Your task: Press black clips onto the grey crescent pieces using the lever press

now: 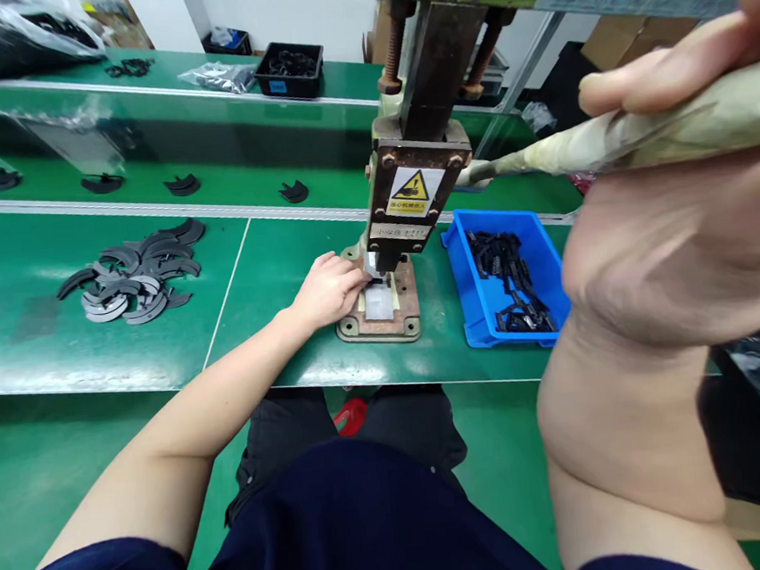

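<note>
A hand-operated press (418, 174) with a warning label stands on the green bench. My right hand (677, 229), large and close to the camera, is wrapped round its tape-covered lever handle (647, 129). My left hand (332, 288) is at the press base (357, 327), its fingertips drawn together under the ram (388, 255). A small dark part (379, 280) shows by those fingertips, above a pale metal block (379, 303). What the left fingers pinch, if anything, is hidden.
To the right of the press is a blue bin (464, 286) of small black parts. A pile of curved grey and black pieces (140, 272) lies left. Several similar pieces (182, 186) sit spaced along the green strip behind. A black tray (290, 71) stands on the back shelf.
</note>
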{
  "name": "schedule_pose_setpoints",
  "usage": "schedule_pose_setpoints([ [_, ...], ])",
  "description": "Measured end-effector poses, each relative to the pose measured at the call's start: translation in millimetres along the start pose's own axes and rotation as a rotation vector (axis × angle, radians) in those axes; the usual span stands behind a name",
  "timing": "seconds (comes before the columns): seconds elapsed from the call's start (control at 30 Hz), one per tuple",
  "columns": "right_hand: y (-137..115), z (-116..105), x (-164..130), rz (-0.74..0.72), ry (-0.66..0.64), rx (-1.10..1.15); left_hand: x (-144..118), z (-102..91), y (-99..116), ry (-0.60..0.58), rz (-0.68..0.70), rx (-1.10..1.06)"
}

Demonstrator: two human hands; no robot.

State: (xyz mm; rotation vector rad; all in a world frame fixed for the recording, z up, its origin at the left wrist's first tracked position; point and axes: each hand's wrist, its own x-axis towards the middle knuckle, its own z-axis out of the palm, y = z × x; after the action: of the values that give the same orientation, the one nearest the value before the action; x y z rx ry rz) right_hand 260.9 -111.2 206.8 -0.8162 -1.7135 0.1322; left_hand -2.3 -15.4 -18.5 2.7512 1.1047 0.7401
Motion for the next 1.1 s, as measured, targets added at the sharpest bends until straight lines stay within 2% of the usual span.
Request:
schedule_pose_setpoints([
  [0.07, -4, 9, 1, -0.024, 0.262, 0.126, 2, -2.4, 1, -0.030, 0.035, 0.027],
  [0.1, -4, 13, -2, -0.040, 0.343, 0.182, 3, -3.3, 2, -0.040, 0.050, 0.033],
  [0.23, 1, 27, -38, -0.104, 0.324, 0.246, 5, -3.2, 1, -0.045, 0.084, 0.027],
  [0.33, 7, 32, -84, -0.103, 0.254, 0.116, 4, -1.0, 2, -0.021, 0.062, -0.003],
  [0.43, 18, 35, -125, -0.088, 0.239, -0.004, 3, -0.6, 8, -0.011, 0.017, -0.035],
  [0.53, 34, 39, -141, -0.106, 0.310, -0.036, -3, -3.3, 9, -0.014, 0.004, -0.077],
  [0.6, 46, 45, -140, -0.179, 0.401, -0.017, -14, -8.6, -1, -0.005, -0.021, -0.087],
  [0.67, 55, 52, -134, -0.254, 0.483, 0.011, -37, -19.8, -23, 0.032, -0.099, -0.050],
  [0.73, 61, 59, -129, -0.287, 0.561, 0.037, -71, -39.2, -57, 0.106, -0.244, 0.035],
  [0.87, 62, 67, -125, -0.254, 0.672, 0.024, -153, -95.0, -146, 0.304, -0.744, 0.271],
  [0.93, 62, 67, -126, -0.236, 0.648, -0.013, -188, -120.2, -186, 0.353, -1.001, 0.351],
  [0.97, 63, 67, -127, -0.230, 0.638, -0.030, -202, -129.1, -201, 0.341, -1.097, 0.359],
  [1.03, 65, 66, -128, -0.225, 0.629, -0.059, -219, -136.3, -219, 0.274, -1.219, 0.317],
  [1.1, 67, 65, -130, -0.229, 0.634, -0.077, -224, -129.4, -220, 0.220, -1.233, 0.279],
])
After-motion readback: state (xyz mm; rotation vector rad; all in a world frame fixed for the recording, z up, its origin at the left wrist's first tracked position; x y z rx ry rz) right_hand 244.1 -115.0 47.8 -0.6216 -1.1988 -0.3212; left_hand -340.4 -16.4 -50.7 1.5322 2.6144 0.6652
